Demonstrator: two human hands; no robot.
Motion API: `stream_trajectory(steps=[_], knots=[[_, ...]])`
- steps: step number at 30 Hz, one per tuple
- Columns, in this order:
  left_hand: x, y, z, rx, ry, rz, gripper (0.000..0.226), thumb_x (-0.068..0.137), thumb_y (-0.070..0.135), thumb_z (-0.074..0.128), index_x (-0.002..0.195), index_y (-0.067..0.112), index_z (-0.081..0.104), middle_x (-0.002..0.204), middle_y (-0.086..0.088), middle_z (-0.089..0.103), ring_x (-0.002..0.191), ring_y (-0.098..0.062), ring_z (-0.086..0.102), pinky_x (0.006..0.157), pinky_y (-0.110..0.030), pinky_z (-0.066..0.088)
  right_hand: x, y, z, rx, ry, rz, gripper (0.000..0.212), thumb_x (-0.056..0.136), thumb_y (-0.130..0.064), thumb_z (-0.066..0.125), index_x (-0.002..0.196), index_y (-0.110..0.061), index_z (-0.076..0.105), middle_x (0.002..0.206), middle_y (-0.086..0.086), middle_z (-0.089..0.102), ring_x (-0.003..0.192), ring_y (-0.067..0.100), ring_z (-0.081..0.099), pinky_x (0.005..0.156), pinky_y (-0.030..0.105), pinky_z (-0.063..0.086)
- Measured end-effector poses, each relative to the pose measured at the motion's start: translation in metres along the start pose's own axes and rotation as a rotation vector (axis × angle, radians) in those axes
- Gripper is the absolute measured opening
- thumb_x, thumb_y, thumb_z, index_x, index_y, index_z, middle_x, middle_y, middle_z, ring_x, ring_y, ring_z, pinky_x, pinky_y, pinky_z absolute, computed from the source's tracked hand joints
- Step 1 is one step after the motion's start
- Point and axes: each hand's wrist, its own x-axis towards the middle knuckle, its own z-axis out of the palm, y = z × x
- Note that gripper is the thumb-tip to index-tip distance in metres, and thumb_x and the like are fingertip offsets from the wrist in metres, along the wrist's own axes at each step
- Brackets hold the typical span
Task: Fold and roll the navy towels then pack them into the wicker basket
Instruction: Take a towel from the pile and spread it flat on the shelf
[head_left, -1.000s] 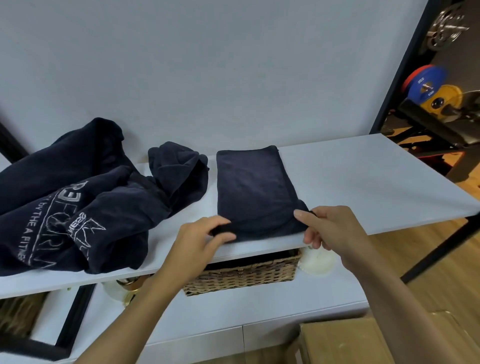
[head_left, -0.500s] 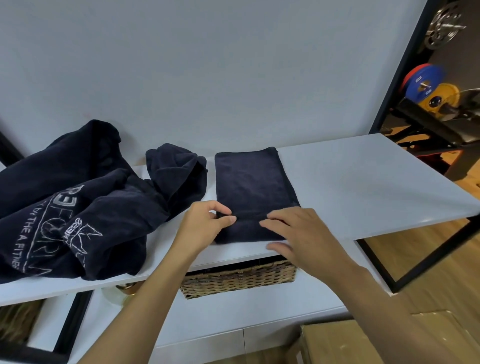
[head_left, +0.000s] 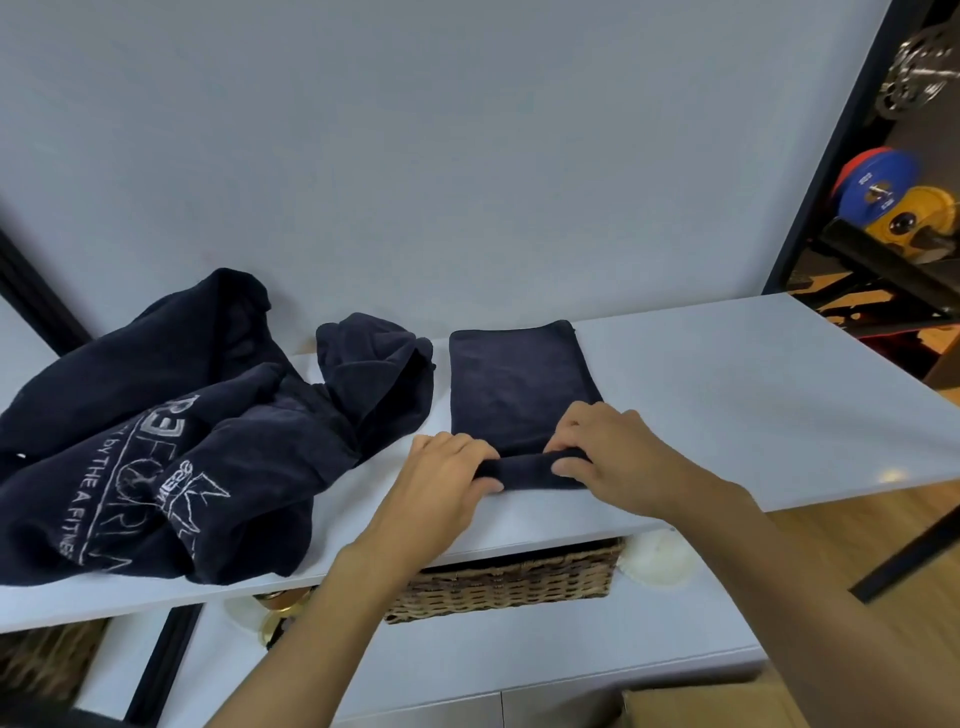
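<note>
Navy towel pile (head_left: 156, 441): lies loose and crumpled on the left part of the white tabletop (head_left: 753, 405), with pale printed lettering showing on its front folds; its near edge reaches the tabletop's front edge.
Crumpled navy towel (head_left: 374, 374): bunched up at the right side of the pile and touching it, near the wall and just left of the folded one.
Folded navy towel (head_left: 514, 384): lies flat in a narrow rectangle at the middle of the tabletop, long side running away from the person; its near end is turned over into a short tight roll (head_left: 524, 470) lying across its width.
Wicker basket (head_left: 509, 582): sits on the lower shelf (head_left: 519, 654) under the tabletop's front edge, directly below the folded towel; only its woven front wall shows.
Right hand (head_left: 613, 457): fingers bent down over the right end of the roll, fingertips pinching it.
Left hand (head_left: 441, 483): fingers curled over the left end of the roll, thumb beneath, gripping it.
Weight plates (head_left: 883, 192): blue, red and yellow, on a dark rack at far right.
</note>
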Motion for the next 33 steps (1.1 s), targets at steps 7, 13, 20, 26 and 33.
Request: stream_trajectory(steps=[7,13,20,26,33], knots=[[0.031,-0.02,-0.016,-0.47,-0.268,-0.23,0.007,0.093,0.024,0.064,0.095,0.02,0.069,0.088,0.007,0.069,0.08,-0.007,0.063,0.076,-0.028,0.051,-0.012,-0.007,0.019,-0.039,0.121,0.004,0.037,0.098,-0.031,0.055,0.134,-0.024,0.053,0.123,-0.005,0.061,0.107,0.018,0.055,0.094,0.028,0.039],[0.028,-0.028,-0.022,-0.77,-0.392,-0.354,0.01,0.095,0.022,0.062,0.1,0.02,0.071,0.094,0.001,0.075,0.095,-0.016,0.069,0.088,-0.034,0.053,0.012,0.011,-0.01,0.302,-0.218,0.0,0.022,0.099,-0.029,0.052,0.118,-0.024,0.063,0.111,-0.011,0.066,0.098,0.009,0.059,0.087,0.027,0.048],[0.019,-0.017,0.003,0.027,0.117,0.038,0.028,0.094,0.041,0.051,0.09,0.025,0.073,0.088,0.01,0.068,0.085,-0.015,0.057,0.077,-0.035,0.049,0.017,0.011,0.011,-0.041,0.24,-0.047,0.012,0.096,-0.03,0.057,0.1,-0.027,0.068,0.096,-0.009,0.061,0.087,0.015,0.057,0.078,0.03,0.042],[0.006,-0.022,0.016,0.158,0.011,0.14,0.052,0.085,0.064,0.044,0.11,0.025,0.066,0.105,0.012,0.06,0.097,-0.012,0.05,0.087,-0.026,0.035,-0.021,0.02,0.038,-0.132,0.299,-0.148,0.035,0.085,-0.044,0.068,0.112,-0.022,0.068,0.109,-0.007,0.065,0.098,0.016,0.061,0.086,0.031,0.047],[0.039,-0.033,-0.007,-0.412,-0.089,-0.088,0.027,0.083,0.04,0.073,0.105,0.026,0.067,0.1,0.015,0.064,0.09,-0.002,0.056,0.083,-0.021,0.044,0.01,0.02,0.001,0.371,0.068,0.127,0.02,0.095,-0.031,0.061,0.115,-0.026,0.063,0.106,-0.014,0.063,0.097,0.007,0.06,0.082,0.014,0.043]])
